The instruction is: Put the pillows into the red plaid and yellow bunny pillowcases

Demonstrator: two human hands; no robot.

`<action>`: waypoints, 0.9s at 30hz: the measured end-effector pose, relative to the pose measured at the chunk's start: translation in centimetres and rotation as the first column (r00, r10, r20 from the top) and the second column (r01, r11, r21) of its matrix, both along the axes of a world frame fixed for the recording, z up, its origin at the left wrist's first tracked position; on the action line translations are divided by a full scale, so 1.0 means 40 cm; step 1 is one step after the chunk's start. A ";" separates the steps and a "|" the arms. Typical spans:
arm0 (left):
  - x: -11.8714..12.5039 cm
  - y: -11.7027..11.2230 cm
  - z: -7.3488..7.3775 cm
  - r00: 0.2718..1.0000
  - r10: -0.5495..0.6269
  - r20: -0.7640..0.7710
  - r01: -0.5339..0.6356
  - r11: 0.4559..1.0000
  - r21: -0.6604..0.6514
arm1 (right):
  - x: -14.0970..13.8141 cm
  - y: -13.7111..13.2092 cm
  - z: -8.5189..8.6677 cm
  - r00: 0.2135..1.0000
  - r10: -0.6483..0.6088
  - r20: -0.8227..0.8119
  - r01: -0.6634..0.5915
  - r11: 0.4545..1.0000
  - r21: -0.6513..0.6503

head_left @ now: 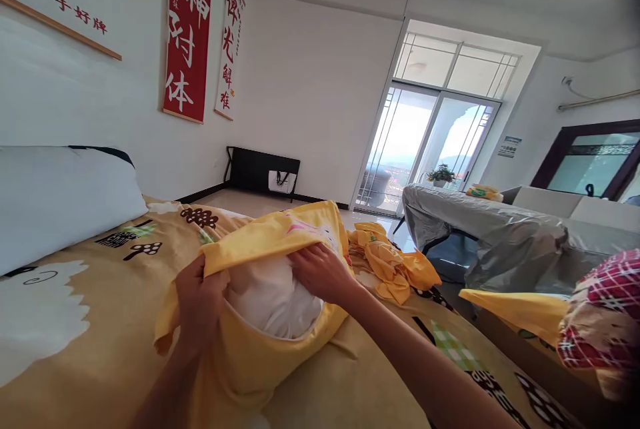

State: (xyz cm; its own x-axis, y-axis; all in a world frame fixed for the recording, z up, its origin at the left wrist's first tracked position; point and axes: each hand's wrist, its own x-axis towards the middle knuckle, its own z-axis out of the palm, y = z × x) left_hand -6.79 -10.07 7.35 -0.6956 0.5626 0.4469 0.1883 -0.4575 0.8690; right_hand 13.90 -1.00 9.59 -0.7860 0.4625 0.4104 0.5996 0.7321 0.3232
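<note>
Bedspread (115, 342) | yellow pillowcase (265, 356): white pillow (273, 296) inside | hands (203, 296) (323, 270) at opening

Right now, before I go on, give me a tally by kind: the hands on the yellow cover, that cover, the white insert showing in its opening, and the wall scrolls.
Hands: 2
Yellow cover: 1
White insert: 1
Wall scrolls: 3
Total: 7

Tan patterned bed (100, 362) here, yellow pillowcase (285, 356) on it at the fingers (313, 261). Crumpled orangey cloth (385, 266) lies just past the right ones.
</note>
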 end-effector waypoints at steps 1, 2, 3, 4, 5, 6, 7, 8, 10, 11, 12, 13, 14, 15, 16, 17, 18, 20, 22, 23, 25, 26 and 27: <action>-0.023 -0.003 0.004 1.000 0.007 -0.006 -0.007 1.000 -0.016 | 0.017 0.012 -0.024 0.997 -0.077 -0.001 0.077 0.996 -0.049; -0.044 -0.008 0.006 1.000 0.014 -0.012 -0.014 1.000 -0.028 | 0.040 0.030 -0.049 0.985 -0.172 0.007 0.171 0.978 -0.118; -0.061 -0.014 0.008 1.000 0.009 -0.026 -0.010 0.999 -0.048 | 0.068 0.052 -0.072 0.960 -0.276 0.036 0.278 0.940 -0.200; -0.073 -0.022 0.009 0.999 -0.003 -0.043 -0.001 0.997 -0.076 | 0.097 0.076 -0.093 0.936 -0.347 0.062 0.351 0.903 -0.250; -0.081 -0.029 0.011 0.998 -0.017 -0.059 0.010 0.994 -0.107 | 0.127 0.099 -0.110 0.916 -0.393 0.084 0.400 0.872 -0.283; -0.083 -0.037 0.013 0.996 -0.031 -0.080 0.020 0.990 -0.138 | 0.154 0.120 -0.123 0.900 -0.425 0.097 0.434 0.847 -0.307; -0.081 -0.045 0.015 0.993 -0.043 -0.105 0.026 0.986 -0.163 | 0.177 0.140 -0.131 0.890 -0.446 0.096 0.452 0.833 -0.320; -0.075 -0.053 0.017 0.989 -0.054 -0.135 0.029 0.983 -0.181 | 0.192 0.156 -0.135 0.881 -0.466 0.087 0.466 0.819 -0.333; -0.055 -0.067 0.022 0.980 -0.062 -0.192 0.025 0.982 -0.187 | 0.199 0.183 -0.133 0.868 -0.494 0.046 0.477 0.805 -0.353; -0.044 -0.074 0.023 0.973 -0.062 -0.223 0.019 0.982 -0.189 | 0.189 0.195 -0.129 0.865 -0.502 0.021 0.475 0.803 -0.359; -0.034 -0.081 0.024 0.965 -0.060 -0.256 0.010 0.981 -0.194 | 0.170 0.207 -0.124 0.863 -0.505 -0.004 0.469 0.804 -0.365; -0.025 -0.087 0.024 0.955 -0.059 -0.291 -0.002 0.979 -0.204 | 0.145 0.219 -0.119 0.862 -0.506 -0.026 0.462 0.806 -0.371; -0.019 -0.093 0.022 0.943 -0.060 -0.328 -0.014 0.976 -0.219 | 0.115 0.230 -0.115 0.863 -0.504 -0.043 0.453 0.808 -0.378; -0.015 -0.098 0.021 0.927 -0.064 -0.369 -0.026 0.972 -0.233 | 0.081 0.241 -0.114 0.863 -0.502 -0.054 0.446 0.808 -0.386; -0.012 -0.104 0.019 0.909 -0.069 -0.411 -0.037 0.969 -0.246 | 0.046 0.251 -0.115 0.863 -0.501 -0.058 0.441 0.806 -0.396; -0.011 -0.110 0.018 0.888 -0.076 -0.454 -0.048 0.965 -0.257 | 0.012 0.260 -0.118 0.864 -0.501 -0.056 0.439 0.802 -0.406; -0.009 -0.117 0.017 0.864 -0.083 -0.496 -0.062 0.962 -0.268 | -0.020 0.267 -0.124 0.863 -0.503 -0.048 0.441 0.796 -0.414; -0.004 -0.134 0.016 0.808 -0.079 -0.584 -0.109 0.954 -0.279 | -0.072 0.277 -0.140 0.852 -0.522 -0.031 0.463 0.781 -0.420; 0.005 -0.150 0.012 0.729 -0.058 -0.682 -0.174 0.948 -0.267 | -0.106 0.287 -0.156 0.823 -0.568 -0.023 0.510 0.755 -0.412; 0.011 -0.157 0.007 0.678 -0.049 -0.733 -0.202 0.947 -0.250 | -0.116 0.292 -0.162 0.802 -0.597 -0.023 0.538 0.739 -0.405; 0.023 -0.166 -0.011 0.555 -0.036 -0.831 -0.232 0.953 -0.195 | -0.122 0.303 -0.166 0.757 -0.653 -0.025 0.593 0.703 -0.394; 0.029 -0.168 -0.024 0.487 -0.023 -0.873 -0.236 0.959 -0.158 | -0.120 0.308 -0.164 0.738 -0.674 -0.024 0.614 0.686 -0.389; 0.036 -0.169 -0.039 0.422 0.000 -0.907 -0.236 0.966 -0.110 | -0.116 0.312 -0.160 0.722 -0.692 -0.023 0.632 0.672 -0.385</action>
